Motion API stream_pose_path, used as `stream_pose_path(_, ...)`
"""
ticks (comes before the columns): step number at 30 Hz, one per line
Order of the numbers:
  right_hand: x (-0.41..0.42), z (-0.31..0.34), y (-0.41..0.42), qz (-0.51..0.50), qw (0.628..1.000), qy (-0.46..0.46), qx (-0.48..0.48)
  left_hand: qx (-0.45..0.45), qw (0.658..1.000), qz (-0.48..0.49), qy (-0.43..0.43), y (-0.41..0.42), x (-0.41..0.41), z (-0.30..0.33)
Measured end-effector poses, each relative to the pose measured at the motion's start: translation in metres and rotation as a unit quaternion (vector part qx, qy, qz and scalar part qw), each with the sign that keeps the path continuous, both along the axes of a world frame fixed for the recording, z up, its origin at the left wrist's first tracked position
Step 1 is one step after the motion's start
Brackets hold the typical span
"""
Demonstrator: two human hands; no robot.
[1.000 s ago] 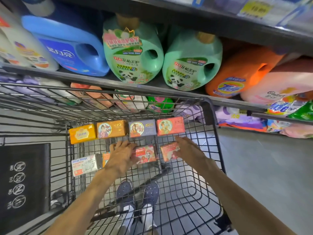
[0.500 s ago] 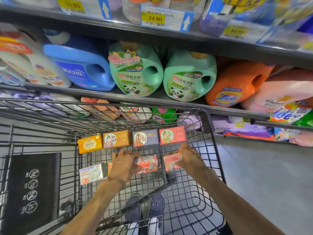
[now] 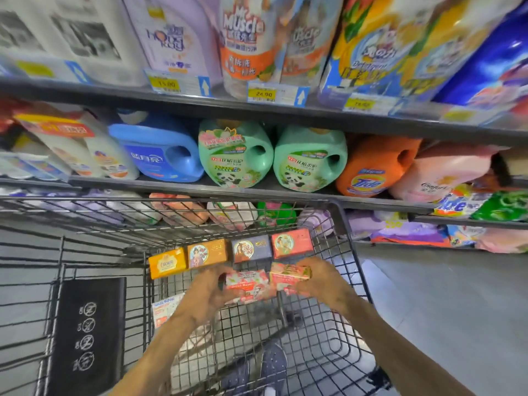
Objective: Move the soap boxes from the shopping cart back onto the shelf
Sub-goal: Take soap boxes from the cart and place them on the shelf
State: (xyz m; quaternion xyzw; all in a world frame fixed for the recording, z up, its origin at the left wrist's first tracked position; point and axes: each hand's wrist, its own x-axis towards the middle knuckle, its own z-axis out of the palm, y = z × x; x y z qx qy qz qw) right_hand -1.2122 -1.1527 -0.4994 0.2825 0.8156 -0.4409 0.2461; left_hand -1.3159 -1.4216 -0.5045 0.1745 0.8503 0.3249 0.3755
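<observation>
At the centre of the frame, inside the wire shopping cart [image 3: 351,252], a person's two hands have lifted a pair of soap boxes that lay on the cart's mesh a second ago. The left hand [image 3: 207,292] grips a pink floral soap box [image 3: 247,284], fingers curled round its left end; beside it the right hand [image 3: 323,281] holds a second pink soap box [image 3: 288,277], fingers wrapped over its right end. The two boxes touch, raised just above the mesh floor and tilted. The view has swung upward since then, bringing an upper shelf [image 3: 257,108] of pouches and price tags into sight.

At lower left a black sign panel [image 3: 85,332] hangs on the cart. A white soap box [image 3: 164,311] lies at the left of the basket, partly hidden by the left forearm. Along the cart's far wall stands a row of four: a yellow box [image 3: 167,262], an orange box [image 3: 207,252], a dark blue box [image 3: 251,248] and a red box [image 3: 291,242]. Beyond the cart's rim, a lower shelf carries a blue jug [image 3: 160,152], two green jugs [image 3: 234,155] and an orange jug [image 3: 374,167]; the cart's wire front stands between the hands and the shelving.
</observation>
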Motion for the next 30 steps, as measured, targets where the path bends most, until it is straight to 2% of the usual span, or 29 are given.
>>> stream_pose_path(2,0.005,0.027,0.004,-0.052,0.998,0.014,-0.045,0.031,0.999,0.013,-0.006,-0.001,-0.005,0.030)
stream_pose_path(6,0.020,0.092,0.019,-0.064,0.994,0.068,-0.047,0.098,0.995,0.031,0.007,0.006,-0.013,0.101)
stream_pose_path(15,0.112,0.312,0.070,-0.157,0.969,0.190,0.030,0.187,0.970,-0.111,0.106,0.086,-0.002,0.297)
stream_pose_path(22,0.247,0.425,0.121,-0.259,0.930,0.228,0.127,0.227,0.917,-0.290,0.153,0.207,0.068,0.420)
stream_pose_path(26,0.335,0.478,0.146,-0.324,0.891,0.260,0.185,0.272,0.878,-0.357,0.168,0.283,0.128,0.466)
stream_pose_path(30,0.428,0.505,0.177,-0.372,0.863,0.268,0.211,0.306,0.840,-0.419,0.159,0.357,0.204,0.496)
